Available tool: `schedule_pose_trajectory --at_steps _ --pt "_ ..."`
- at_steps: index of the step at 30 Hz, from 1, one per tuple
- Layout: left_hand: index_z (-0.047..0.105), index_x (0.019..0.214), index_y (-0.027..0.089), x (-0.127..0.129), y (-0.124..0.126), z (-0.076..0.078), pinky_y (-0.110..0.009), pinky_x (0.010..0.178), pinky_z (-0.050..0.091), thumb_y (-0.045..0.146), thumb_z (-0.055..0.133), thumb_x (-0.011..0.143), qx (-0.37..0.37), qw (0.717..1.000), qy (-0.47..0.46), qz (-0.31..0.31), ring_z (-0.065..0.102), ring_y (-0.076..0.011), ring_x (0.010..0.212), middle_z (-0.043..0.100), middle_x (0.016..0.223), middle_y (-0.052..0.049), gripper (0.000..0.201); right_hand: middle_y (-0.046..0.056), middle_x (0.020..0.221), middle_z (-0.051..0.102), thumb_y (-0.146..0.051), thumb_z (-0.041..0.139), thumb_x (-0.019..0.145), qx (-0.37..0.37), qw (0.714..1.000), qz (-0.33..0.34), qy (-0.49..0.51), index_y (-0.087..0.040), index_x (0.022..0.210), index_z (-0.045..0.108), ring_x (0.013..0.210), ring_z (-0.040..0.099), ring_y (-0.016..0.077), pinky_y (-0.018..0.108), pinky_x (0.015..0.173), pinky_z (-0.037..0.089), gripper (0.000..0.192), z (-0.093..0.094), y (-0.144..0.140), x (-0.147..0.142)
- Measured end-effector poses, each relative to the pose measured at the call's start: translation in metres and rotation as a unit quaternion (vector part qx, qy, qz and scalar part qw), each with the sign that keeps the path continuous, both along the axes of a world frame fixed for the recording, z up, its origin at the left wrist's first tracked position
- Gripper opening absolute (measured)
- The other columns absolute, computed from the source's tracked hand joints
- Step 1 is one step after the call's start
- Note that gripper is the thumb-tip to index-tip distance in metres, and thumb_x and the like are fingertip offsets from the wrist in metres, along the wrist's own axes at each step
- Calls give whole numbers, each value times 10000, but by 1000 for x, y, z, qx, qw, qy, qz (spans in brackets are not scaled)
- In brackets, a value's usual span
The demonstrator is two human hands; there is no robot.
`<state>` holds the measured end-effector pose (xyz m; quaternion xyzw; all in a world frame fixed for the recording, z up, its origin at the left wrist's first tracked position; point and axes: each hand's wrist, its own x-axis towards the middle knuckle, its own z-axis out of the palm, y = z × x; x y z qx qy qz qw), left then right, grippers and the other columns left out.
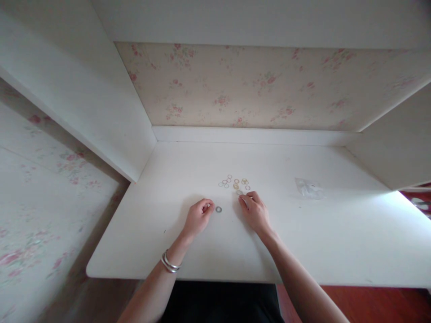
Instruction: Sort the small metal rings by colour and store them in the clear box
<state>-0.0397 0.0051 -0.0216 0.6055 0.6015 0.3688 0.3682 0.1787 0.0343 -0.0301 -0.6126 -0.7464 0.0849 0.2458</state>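
My left hand (198, 217) is closed in a pinch just above the desk; whatever lies between its fingertips is too small to make out. Right beside those fingertips, a dark grey ring (218, 209) lies flat. My right hand (255, 212) has its thumb and fingers drawn together at the near edge of a pale silvery ring (239, 192), seemingly gripping it. Beyond both hands is a loose group of thin rings: silvery ones (226, 182) on the left, gold-toned ones (236, 185) on the right, some overlapping.
A crumpled clear plastic bag (309, 188) lies on the right part of the white desk (134, 242). White panels (77, 80) enclose the desk at the left, right and above. Floral wallpaper (242, 85) covers the back wall. The desk's front edge is close to my body.
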Motion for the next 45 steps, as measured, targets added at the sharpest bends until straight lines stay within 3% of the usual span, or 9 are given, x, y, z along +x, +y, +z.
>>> schedule_pose_trajectory --at_steps 11,15,26,32,38,45 --pt "619 856 175 -1 -2 1 -204 504 295 408 490 849 5 1000 3 -2 393 -91 517 470 570 45 266 49 1025 572 -343 395 888 2 999 -50 -12 -257 1028 644 807 550 157 264 704 400 298 -9 18 18" --pt "616 852 177 -1 -1 1 -205 505 294 406 488 851 6 1000 12 -8 390 -89 511 453 557 50 263 43 1039 569 -347 413 884 -2 999 -25 -23 -277 1071 627 841 551 166 265 711 404 292 -8 20 14" --pt "626 849 184 -1 -2 -1 -206 507 300 422 484 852 12 1000 22 -7 396 -99 517 423 547 51 277 60 942 588 -266 432 892 -19 999 22 -34 -235 880 668 871 539 186 278 749 404 239 -10 27 7" --pt "627 847 178 -1 -2 1 -203 510 308 396 498 843 12 1000 13 -6 422 -99 526 485 572 39 254 59 930 580 -268 395 914 9 1000 28 -7 -234 891 643 823 538 180 287 740 417 251 -5 12 2" --pt "627 856 175 0 -3 5 -202 500 306 392 484 845 5 1000 3 -9 416 -96 511 502 579 36 260 53 920 575 -286 393 927 18 996 82 43 -226 932 638 822 544 173 299 761 432 253 2 -17 -13" --pt "625 855 182 2 -4 8 -202 505 310 402 471 838 3 1000 17 0 427 -102 520 519 595 30 269 66 898 572 -259 396 926 13 992 120 32 -224 929 648 817 541 178 317 761 440 254 -2 -29 -24"
